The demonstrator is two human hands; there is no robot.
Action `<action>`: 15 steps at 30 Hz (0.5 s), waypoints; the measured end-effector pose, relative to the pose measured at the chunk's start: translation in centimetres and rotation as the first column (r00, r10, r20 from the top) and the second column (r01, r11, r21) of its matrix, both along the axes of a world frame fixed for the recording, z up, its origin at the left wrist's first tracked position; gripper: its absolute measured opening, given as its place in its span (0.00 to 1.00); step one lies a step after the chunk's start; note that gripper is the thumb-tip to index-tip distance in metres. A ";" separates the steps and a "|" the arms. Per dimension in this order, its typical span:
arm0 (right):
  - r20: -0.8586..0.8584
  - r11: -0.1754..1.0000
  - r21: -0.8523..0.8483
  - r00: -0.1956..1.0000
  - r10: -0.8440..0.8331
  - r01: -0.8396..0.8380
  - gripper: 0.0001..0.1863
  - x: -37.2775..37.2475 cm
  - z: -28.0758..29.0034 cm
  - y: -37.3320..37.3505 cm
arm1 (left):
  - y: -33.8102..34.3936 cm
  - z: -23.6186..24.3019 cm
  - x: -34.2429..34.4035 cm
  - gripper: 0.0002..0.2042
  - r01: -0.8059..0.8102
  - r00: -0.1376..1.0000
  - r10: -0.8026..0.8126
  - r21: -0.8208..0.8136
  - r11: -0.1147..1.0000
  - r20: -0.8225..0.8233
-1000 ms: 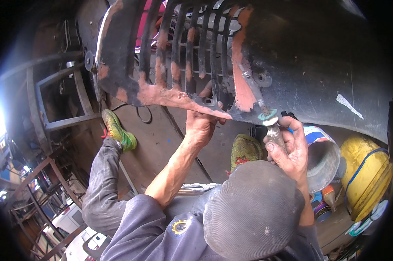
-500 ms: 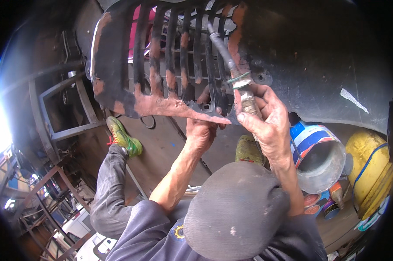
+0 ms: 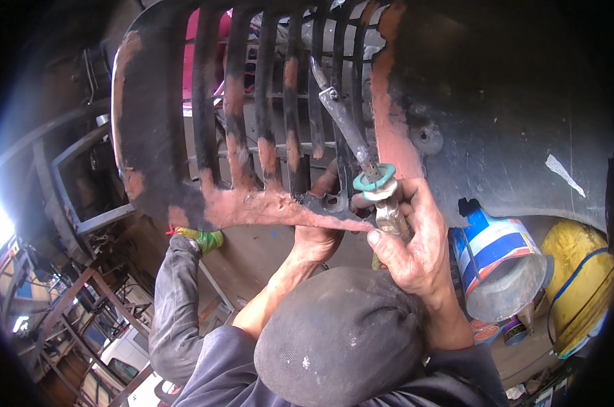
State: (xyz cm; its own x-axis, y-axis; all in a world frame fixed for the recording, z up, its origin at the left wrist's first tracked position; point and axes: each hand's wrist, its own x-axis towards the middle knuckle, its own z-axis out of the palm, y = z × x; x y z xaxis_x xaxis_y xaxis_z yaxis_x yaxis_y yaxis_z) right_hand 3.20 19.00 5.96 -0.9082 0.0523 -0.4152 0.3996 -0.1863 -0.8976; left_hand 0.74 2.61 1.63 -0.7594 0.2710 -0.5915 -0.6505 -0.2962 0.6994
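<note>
A black slatted bumper point(image 3: 161, 115), patched with reddish-brown material, spans the upper part of the view. At its lower edge, my left hand point(image 3: 317, 243) grips from underneath; some fingers reach behind it and show through a gap, the rest are hidden. My right hand point(image 3: 415, 234) is closed round the wrapped handle of a soldering iron point(image 3: 344, 122). A green ring sits above its grip. The iron's metal barrel slants up and left in front of the slats, its tip apparently apart from them.
At right stands a blue-and-white bucket point(image 3: 500, 261), tipped toward me, beside a yellow container point(image 3: 578, 278) with a blue cord. Small cans point(image 3: 514, 331) lie below them. Metal frames point(image 3: 69, 305) fill the left side. A dark cap point(image 3: 341, 336) covers the bottom middle.
The bumper and both hands appear lower in the view. The soldering iron's tip has shifted left and down across the slats. Both hands keep their holds.
</note>
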 end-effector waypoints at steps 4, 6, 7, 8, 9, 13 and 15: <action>-0.023 1.000 -0.002 1.000 -0.005 0.005 0.23 0.3 -0.4 0.0 | -0.2 0.6 -0.6 0.33 0.041 0.997 -0.042 0.014 0.999 0.057; 0.008 1.000 -0.005 1.000 0.003 -0.003 0.24 0.2 -0.3 0.0 | -0.3 0.5 -0.5 0.34 0.051 0.998 -0.053 0.037 0.998 0.042; 0.026 1.000 -0.010 1.000 0.015 -0.015 0.24 0.1 -0.3 0.1 | -0.2 0.5 -0.5 0.33 0.038 0.998 -0.039 0.017 0.999 0.041; 0.044 1.000 -0.015 0.999 0.027 -0.026 0.24 0.1 -0.4 0.2 | -0.2 0.5 -0.3 0.33 0.027 0.998 -0.025 -0.029 0.999 0.052; 0.028 0.999 -0.003 0.999 0.033 -0.032 0.24 0.1 -0.5 0.2 | -0.1 0.5 -0.1 0.33 0.016 0.998 -0.011 -0.075 0.997 0.062; 0.013 0.999 -0.008 0.999 0.045 -0.045 0.24 -0.1 -0.5 0.4 | -0.5 0.0 0.6 0.34 -0.020 1.000 0.021 -0.056 0.998 0.021; 0.042 0.998 -0.016 0.998 0.057 -0.056 0.24 -0.4 -0.3 0.5 | -0.4 0.3 0.6 0.34 -0.013 0.999 0.015 -0.046 0.999 0.033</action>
